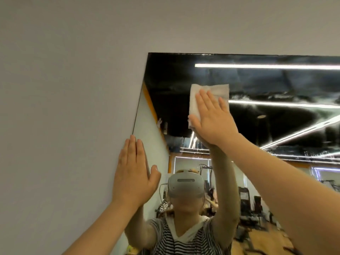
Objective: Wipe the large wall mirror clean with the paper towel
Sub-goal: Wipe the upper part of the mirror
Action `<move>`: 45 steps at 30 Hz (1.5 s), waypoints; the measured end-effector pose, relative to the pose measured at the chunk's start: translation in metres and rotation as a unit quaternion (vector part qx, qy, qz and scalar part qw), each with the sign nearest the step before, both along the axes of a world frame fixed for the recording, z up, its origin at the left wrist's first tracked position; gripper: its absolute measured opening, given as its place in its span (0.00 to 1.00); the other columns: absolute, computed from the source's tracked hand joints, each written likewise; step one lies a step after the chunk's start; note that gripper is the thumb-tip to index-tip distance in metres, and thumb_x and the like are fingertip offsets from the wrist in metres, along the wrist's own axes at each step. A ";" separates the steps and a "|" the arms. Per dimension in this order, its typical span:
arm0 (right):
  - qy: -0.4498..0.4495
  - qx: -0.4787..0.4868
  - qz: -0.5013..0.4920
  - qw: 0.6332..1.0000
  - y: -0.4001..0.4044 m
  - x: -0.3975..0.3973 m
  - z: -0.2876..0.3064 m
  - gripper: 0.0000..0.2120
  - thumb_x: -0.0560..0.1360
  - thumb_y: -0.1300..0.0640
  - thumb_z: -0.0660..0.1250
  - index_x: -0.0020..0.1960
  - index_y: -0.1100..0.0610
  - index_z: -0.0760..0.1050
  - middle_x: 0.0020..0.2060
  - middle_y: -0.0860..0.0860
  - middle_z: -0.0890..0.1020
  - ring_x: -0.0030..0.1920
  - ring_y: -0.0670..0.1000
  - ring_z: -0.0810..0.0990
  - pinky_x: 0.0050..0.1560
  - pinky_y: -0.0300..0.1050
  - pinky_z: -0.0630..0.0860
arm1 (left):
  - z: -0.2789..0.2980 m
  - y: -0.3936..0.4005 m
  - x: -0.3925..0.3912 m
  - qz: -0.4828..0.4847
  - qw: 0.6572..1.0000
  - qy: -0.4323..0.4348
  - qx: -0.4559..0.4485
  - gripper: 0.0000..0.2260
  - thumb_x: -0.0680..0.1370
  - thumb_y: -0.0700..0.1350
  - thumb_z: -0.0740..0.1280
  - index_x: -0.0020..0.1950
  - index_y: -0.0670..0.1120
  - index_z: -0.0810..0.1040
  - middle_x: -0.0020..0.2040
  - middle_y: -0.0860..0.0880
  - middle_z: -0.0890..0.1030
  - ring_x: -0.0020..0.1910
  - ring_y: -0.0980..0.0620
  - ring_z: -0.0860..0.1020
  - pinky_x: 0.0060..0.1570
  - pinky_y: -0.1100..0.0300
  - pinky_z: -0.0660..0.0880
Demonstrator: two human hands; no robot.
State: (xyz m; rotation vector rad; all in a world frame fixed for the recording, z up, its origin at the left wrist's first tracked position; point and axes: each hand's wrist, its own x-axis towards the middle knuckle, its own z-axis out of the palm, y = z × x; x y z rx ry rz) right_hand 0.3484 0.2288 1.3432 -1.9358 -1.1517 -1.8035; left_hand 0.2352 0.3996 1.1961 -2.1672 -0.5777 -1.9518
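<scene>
While no writing is legible, the flat right hand [211, 116] presses a paper towel [207, 96] on the mirror [276, 85]; the flat left hand [134, 173] rests at its edge, the right side cut off.

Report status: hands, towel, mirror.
Right hand flat, pressing paper towel on mirror near top-left corner. Left hand flat at mirror's left edge. Nothing obstructing.

Gym, exercise machines [244, 197] reflected in mirror [257, 80]
</scene>
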 end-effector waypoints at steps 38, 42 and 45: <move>0.084 0.149 -0.009 0.985 0.034 -0.026 -0.010 0.32 0.83 0.45 0.45 0.79 0.61 0.42 0.79 0.59 0.46 0.78 0.59 0.44 0.75 0.57 0.40 | -0.004 0.004 0.008 0.025 0.999 -0.028 0.021 0.35 0.76 0.57 0.47 0.77 0.37 0.49 0.78 0.39 0.53 0.77 0.45 0.48 0.72 0.51 0.46; 0.052 0.109 -0.001 0.993 0.062 -0.049 -0.012 0.32 0.83 0.44 0.45 0.79 0.60 0.41 0.79 0.58 0.46 0.78 0.58 0.44 0.75 0.56 0.40 | -0.004 0.003 0.008 0.033 0.999 -0.034 0.025 0.33 0.76 0.56 0.50 0.75 0.38 0.49 0.77 0.37 0.59 0.75 0.43 0.53 0.70 0.48 0.47; 0.032 0.068 0.003 0.997 0.078 -0.059 -0.011 0.32 0.83 0.44 0.44 0.79 0.59 0.39 0.79 0.57 0.43 0.78 0.57 0.42 0.75 0.56 0.38 | -0.003 0.002 0.007 0.031 0.998 -0.038 0.027 0.34 0.76 0.57 0.50 0.76 0.38 0.49 0.77 0.38 0.58 0.75 0.45 0.51 0.70 0.49 0.46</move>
